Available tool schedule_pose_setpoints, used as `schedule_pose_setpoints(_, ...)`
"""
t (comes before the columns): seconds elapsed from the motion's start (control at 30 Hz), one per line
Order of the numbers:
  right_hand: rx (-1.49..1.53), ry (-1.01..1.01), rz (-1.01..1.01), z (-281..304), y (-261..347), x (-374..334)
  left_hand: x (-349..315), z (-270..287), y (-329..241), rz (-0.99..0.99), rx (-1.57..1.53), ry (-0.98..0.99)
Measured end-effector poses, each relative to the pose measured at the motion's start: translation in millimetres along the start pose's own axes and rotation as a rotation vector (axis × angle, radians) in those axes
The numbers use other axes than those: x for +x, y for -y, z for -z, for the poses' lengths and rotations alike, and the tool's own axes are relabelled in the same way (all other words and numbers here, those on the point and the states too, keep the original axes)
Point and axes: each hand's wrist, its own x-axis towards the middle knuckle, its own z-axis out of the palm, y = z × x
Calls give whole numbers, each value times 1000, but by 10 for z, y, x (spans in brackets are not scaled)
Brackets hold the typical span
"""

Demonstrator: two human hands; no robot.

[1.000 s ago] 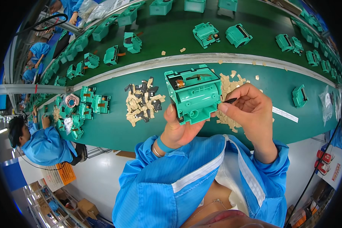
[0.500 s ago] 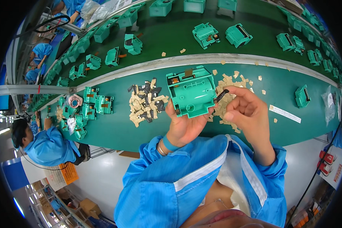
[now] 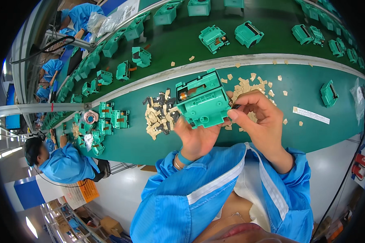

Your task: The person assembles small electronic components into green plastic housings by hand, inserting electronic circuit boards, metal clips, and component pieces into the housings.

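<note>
A green plastic housing (image 3: 202,105) with copper-coloured parts and an orange-brown ribbon inside is held up over the bench. My left hand (image 3: 196,139) grips it from below. At its right side my right hand (image 3: 259,125) pinches a small black piece (image 3: 236,106) against the housing's edge; the fingers mostly cover this piece. Behind the right hand lies a spread of small beige paper pieces (image 3: 247,87). Left of the housing is a heap of beige-backed black pieces (image 3: 160,115).
A conveyor (image 3: 166,42) carrying several green housings runs beyond a metal rail (image 3: 158,79). More housings (image 3: 106,117) and a tape roll (image 3: 90,117) sit at left. One housing (image 3: 329,94) and a paper strip (image 3: 311,115) lie at right. A co-worker (image 3: 67,162) sits at far left.
The black piece, earlier held apart at the right, is now against the housing's right edge. The housing has tilted in my left hand. The whole view has shifted slightly.
</note>
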Motion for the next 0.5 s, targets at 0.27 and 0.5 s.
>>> schedule_pose_setpoints(0.27,139,-72,7,-1,43,-45,-64,53,100,-42,87,-55)
schedule_pose_setpoints(0.5,-159,-29,346,3,32,24,-89,111,186,-71,2,-42)
